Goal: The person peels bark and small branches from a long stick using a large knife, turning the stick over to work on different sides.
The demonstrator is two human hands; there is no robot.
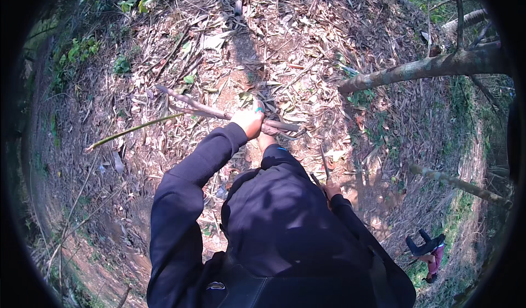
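Observation:
My left hand (250, 123) is closed around a thin brown branch (211, 109) that lies crosswise in front of my body. A forked end points up and left, and darker, broken-looking pieces stick out on the right. Just below this hand, bare skin (266, 141) shows beyond a dark cuff, perhaps my ankle, partly hidden by the branch. Lower and to the right, my right hand (331, 189) is closed on a slim, dark, blade-like tool (325, 163) that points upward. Its handle is hidden in the fingers.
Dry leaves and twigs (307, 39) cover the ground. A greenish stick (134, 129) lies to the left. A thick fallen trunk (427, 69) reaches in from the upper right, with a thinner pole (460, 184) below. Another person (430, 253) is at the lower right.

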